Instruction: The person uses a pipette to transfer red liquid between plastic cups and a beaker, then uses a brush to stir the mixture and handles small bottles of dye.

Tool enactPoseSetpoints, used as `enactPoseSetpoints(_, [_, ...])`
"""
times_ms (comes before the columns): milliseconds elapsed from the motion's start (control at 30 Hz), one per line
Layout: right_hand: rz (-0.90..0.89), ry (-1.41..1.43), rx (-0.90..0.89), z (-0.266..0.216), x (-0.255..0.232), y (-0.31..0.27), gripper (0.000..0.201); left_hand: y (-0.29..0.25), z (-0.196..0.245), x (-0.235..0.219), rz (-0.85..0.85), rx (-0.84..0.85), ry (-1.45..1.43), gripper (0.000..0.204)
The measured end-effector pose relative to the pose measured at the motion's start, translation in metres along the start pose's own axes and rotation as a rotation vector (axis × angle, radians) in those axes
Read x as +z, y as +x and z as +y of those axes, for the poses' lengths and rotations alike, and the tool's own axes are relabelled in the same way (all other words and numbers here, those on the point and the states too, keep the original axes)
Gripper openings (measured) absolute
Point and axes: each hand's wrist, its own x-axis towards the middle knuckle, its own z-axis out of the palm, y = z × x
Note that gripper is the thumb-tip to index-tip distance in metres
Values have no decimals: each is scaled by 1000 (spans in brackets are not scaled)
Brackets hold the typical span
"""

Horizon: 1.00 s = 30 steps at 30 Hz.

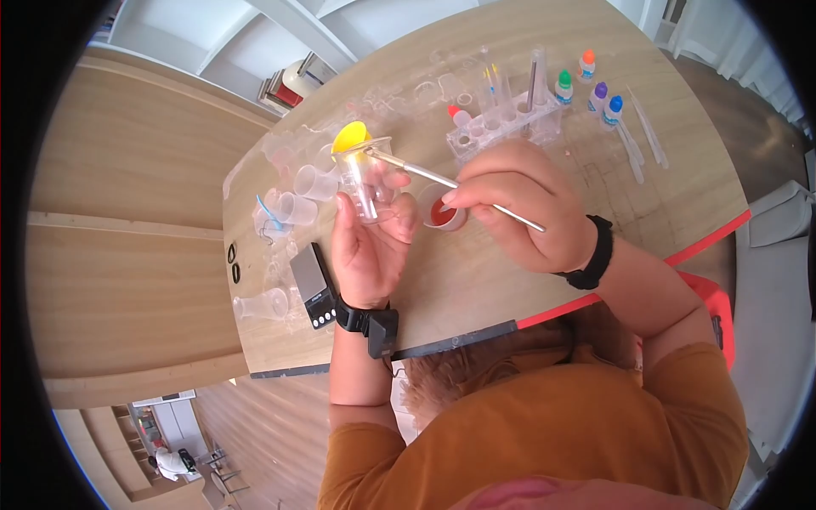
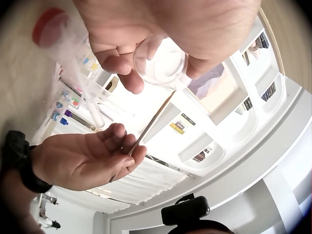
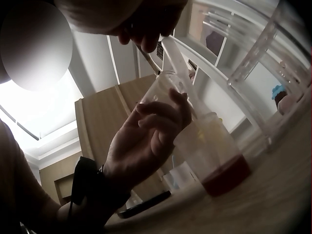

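My left hand (image 1: 371,259) holds a clear plastic beaker (image 1: 367,194) up over the table, its fingers and thumb round the sides. The right hand (image 1: 529,200) pinches a thin paintbrush (image 1: 418,171) with a silvery handle. Its bristle end is right at the beaker's rim, which the left wrist view also shows with the brush (image 2: 155,118) slanting up to the beaker (image 2: 163,62). Below, between the hands, stands a translucent cup (image 3: 207,141) with red liquid (image 3: 226,175) at its bottom. Just behind the beaker in the head view is a yellow round piece (image 1: 350,136).
A clear rack (image 1: 510,126) with test tubes stands beyond my right hand. Dropper bottles with coloured caps, such as a blue-capped one (image 1: 612,110), and plastic pipettes (image 1: 631,151) lie farther right. At left are a black scale (image 1: 313,280), tipped cups (image 1: 297,209) and a clear flask (image 1: 262,304).
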Motion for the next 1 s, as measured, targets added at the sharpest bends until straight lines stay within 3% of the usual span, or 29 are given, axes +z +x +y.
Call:
enactPoseSetpoints(167, [-6, -8, 48, 6, -5, -4, 22, 2, 0, 0, -29, -38, -114, 66])
enactPoseSetpoints(900, [-23, 57, 117, 4, -11, -1, 19, 2, -1, -2, -50, -33, -63, 65])
enactPoseSetpoints(1000, [-16, 31, 54, 1, -7, 0, 18, 1, -1, -2, -63, -30, -66, 66])
